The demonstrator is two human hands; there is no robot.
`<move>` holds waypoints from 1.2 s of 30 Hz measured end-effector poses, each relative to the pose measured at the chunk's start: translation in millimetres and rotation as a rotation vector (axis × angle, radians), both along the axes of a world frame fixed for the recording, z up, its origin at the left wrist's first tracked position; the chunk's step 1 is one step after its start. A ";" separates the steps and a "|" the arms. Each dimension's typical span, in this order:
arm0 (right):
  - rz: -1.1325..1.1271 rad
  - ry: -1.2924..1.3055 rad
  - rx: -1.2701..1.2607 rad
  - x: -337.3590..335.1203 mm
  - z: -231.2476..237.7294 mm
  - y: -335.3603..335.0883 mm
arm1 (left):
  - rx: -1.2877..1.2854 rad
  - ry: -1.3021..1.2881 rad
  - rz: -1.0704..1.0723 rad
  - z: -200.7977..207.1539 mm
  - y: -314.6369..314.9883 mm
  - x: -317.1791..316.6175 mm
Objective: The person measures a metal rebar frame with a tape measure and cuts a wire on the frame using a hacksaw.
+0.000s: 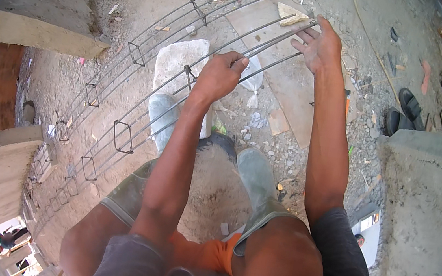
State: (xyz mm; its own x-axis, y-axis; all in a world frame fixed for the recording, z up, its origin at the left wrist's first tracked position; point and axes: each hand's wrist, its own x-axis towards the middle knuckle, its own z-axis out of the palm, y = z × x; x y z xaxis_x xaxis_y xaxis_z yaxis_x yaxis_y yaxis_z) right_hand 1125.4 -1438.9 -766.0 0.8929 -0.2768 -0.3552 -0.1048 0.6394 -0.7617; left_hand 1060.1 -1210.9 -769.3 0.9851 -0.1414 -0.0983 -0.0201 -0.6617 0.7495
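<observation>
A long cage of thin steel rebars (271,45), tied with square wire stirrups (189,76), runs from the lower left up to the upper right in front of me. My left hand (219,76) is closed around one bar near a stirrup, thumb on top. At the bars' far ends, my right hand (323,49) has its fingers spread, with some fingertips at or touching the bar ends. Whether it grips any bar is not clear. Beneath the cage stands a whitish block (178,57), beside my left boot (162,120).
Another rebar cage (197,10) lies just beyond, parallel to the first. Flat boards (289,100) and a knotted plastic bag (254,83) lie on the rubble-strewn ground. Dark sandals (410,109) sit by a concrete block (425,185) at right. Concrete walls (42,34) stand at left.
</observation>
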 end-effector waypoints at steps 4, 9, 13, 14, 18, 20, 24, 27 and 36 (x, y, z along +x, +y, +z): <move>-0.023 0.077 -0.174 29.1 -2.2 27.2 | 0.129 -0.017 0.099 -3.4 -10.0 -6.6; -0.100 0.102 -0.126 40.1 -17.1 22.9 | 0.215 -0.043 0.157 1.7 -25.0 -24.9; 0.020 0.150 -0.166 45.0 -16.7 28.8 | 0.189 -0.208 0.174 -8.7 -24.4 -36.2; 0.077 0.165 -0.183 48.3 -19.8 29.5 | 0.186 -0.242 0.184 -10.8 -24.6 -38.4; 0.601 0.205 -0.158 76.6 -38.0 30.2 | 0.135 -0.268 0.090 -22.2 -45.7 -64.3; 0.967 0.092 -0.571 52.2 -6.8 137.3 | 0.197 -0.233 0.008 -33.6 -29.5 -69.4; 0.753 -0.634 -1.007 13.3 68.8 228.1 | 0.192 -0.214 -0.027 -63.4 -4.3 -61.8; 0.307 -0.898 -1.118 -7.8 123.6 179.6 | 0.106 -0.217 0.074 -30.9 -5.8 -50.2; 0.068 0.106 -1.014 -194.4 84.5 -81.8 | 0.409 -0.356 0.100 -13.9 -4.2 -54.9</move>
State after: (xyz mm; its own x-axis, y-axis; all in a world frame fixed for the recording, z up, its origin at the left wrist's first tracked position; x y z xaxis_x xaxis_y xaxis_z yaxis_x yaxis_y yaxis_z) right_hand 931.0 -1520.6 -681.6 0.8957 -0.4407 -0.0599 -0.2150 -0.3111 -0.9257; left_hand 1005.1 -1215.1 -783.2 0.9741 -0.0655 0.2165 -0.1476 -0.9093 0.3891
